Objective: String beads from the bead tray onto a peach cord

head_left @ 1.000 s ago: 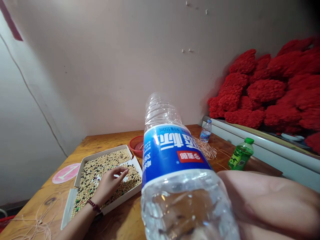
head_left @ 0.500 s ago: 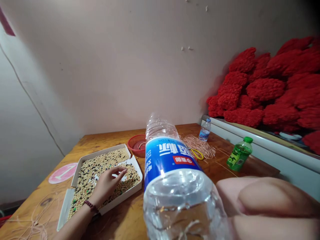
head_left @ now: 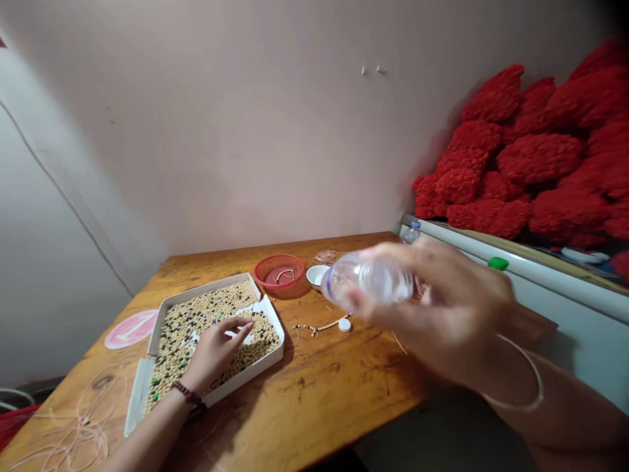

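Observation:
My left hand (head_left: 219, 351), with a dark red bead bracelet, is over the white tray (head_left: 228, 396) of cream, black and green beads. Its thumb and index fingertips are pinched together on what looks like a thin needle, upright above the beads. My right hand (head_left: 442, 308), a pale bangle on its wrist, is wrapped round a clear plastic bottle (head_left: 371, 278) held sideways above the table, blurred by motion. A white cap (head_left: 344, 325) lies on the wood beside a short string of beads (head_left: 322, 327).
A red basket (head_left: 279, 274) and a white bowl (head_left: 317, 275) stand behind. Loose cords (head_left: 73, 426) lie at the left by a pink round card (head_left: 130, 329). Red fluffy bundles (head_left: 540, 157) are piled at the right, with a green bottle cap (head_left: 498, 263) below them.
The clear bottle has moved down and away from the camera, now tipped sideways in my right hand. The bowl, cap and bead string have come into view. My left hand keeps its pinch.

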### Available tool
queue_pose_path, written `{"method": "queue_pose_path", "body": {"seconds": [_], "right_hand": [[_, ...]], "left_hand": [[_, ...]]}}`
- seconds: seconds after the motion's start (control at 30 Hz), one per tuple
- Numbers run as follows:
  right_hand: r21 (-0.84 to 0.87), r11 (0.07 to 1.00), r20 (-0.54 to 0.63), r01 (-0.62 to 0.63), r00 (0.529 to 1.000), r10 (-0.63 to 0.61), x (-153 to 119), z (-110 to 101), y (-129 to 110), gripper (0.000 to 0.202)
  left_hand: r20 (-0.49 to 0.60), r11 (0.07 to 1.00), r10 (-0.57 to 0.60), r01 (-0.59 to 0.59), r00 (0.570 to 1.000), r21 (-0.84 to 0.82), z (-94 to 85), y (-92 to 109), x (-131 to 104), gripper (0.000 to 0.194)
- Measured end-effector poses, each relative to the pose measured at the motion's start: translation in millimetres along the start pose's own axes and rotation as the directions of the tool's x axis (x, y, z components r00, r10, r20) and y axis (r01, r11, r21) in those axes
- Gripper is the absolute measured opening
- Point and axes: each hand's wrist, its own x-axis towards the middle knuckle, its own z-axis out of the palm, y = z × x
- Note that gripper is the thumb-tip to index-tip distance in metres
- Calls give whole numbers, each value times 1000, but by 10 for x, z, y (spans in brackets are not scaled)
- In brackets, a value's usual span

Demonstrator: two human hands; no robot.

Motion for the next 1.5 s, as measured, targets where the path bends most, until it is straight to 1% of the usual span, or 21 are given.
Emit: {"method": "queue_pose_path", "body": {"seconds": [0.03,0.07,0.1,0.17,0.2,0.27,0.33,0.43,0.5,0.57,0.7,0.77,0.83,0.97,1.03,1.13,1.2,1.33,1.4,1.47,1.5], "right_hand": [[-55,996,-41,-73,997,71,72,54,182,15],[-83,983,-58,-161,986,157,102,112,398,18],[-94,967,-77,-235,970,229,100,167,642,22],[-110,938,-92,-329,943,320,44,243,1172,29],[-126,919,-111,-375,925,362,6,255,1438,32],[-197,850,-148,-488,872,467,-67,226,1921,36],[-295,770,-179,-566,824,537,-126,148,2300,39],[-435,627,-162,-647,741,652,-202,12,2654,43],[-504,550,-174,-666,702,691,-259,-66,2781,48],[-563,498,-154,-659,676,720,-327,-128,2857,50],[-610,428,-121,-667,612,782,-488,-213,2959,44],[-637,398,-109,-660,588,801,-555,-239,3007,40],[-678,375,-95,-632,581,808,-592,-255,3056,40],[-759,358,-44,-544,591,805,-578,-274,3149,40],[-790,327,-38,-518,575,818,-558,-282,3189,39],[-809,284,-44,-514,536,843,-556,-290,3232,36],[-811,268,-57,-520,526,849,-577,-289,3247,41],[-812,208,-132,-545,519,844,-630,-280,3270,62],[-800,193,-151,-569,502,852,-649,-278,3283,66],[-790,195,-165,-581,509,845,-662,-265,3281,68],[-794,214,-171,-569,548,819,-665,-247,3266,69]], "left_hand": [[1,1000,10,-10,1000,12,11,-28,4,40],[4,1000,20,-20,1000,21,22,-52,7,41],[9,999,29,-29,1000,27,31,-71,11,42],[22,999,40,-41,999,34,46,-96,19,43],[26,999,38,-39,999,36,52,-104,23,43],[30,999,24,-25,999,44,63,-111,31,43],[33,998,10,-11,999,54,70,-110,37,43],[33,998,16,-18,999,57,73,-96,37,45],[21,998,25,-26,999,60,70,-82,32,46],[11,997,28,-28,1000,66,67,-73,28,46],[28,996,29,-31,999,82,70,-83,27,45],[40,996,36,-40,999,85,73,-90,27,44],[45,996,42,-45,998,80,77,-89,27,44],[43,997,27,-30,999,64,81,-79,26,45],[43,998,24,-27,999,62,83,-78,26,45],[46,998,35,-38,998,58,82,-75,27,46],[47,998,32,-35,998,58,79,-67,24,45],[40,998,31,-33,999,47,74,-37,13,44],[32,998,38,-39,999,42,77,-27,7,44],[24,998,42,-43,999,41,86,-27,3,44],[26,998,48,-49,998,37,92,-30,1,43]]}}
